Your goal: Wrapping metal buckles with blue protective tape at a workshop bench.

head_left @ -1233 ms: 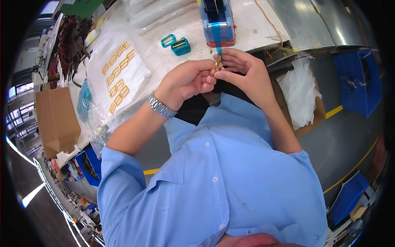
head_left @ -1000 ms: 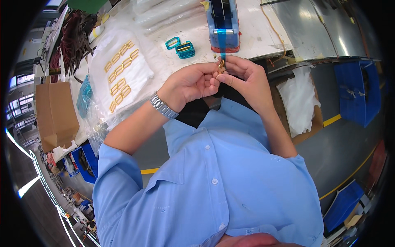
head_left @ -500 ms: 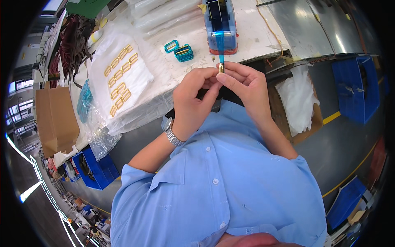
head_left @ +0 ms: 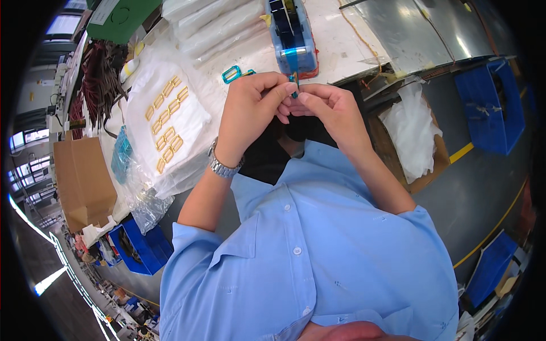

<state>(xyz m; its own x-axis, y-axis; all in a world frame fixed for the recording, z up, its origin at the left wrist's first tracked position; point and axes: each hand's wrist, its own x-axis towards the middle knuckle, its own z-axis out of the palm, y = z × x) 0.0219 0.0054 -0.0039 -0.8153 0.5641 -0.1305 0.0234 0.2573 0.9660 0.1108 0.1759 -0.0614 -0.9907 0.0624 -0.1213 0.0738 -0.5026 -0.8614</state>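
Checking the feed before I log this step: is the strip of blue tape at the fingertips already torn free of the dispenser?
No. The blue tape runs unbroken from the tape dispenser down to where the left hand and right hand pinch it.

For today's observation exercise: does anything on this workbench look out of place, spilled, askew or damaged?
Nothing stands out. The gold buckles lie in neat rows on white cloth, the blue tape dispenser stands upright, and both hands, left hand and right hand, pinch its blue tape.

Blue tape dispenser (head_left: 293,34) just above pinch; blue tape strip (head_left: 293,77) between fingertips; gold buckles (head_left: 166,122) on white cloth (head_left: 193,122) left.
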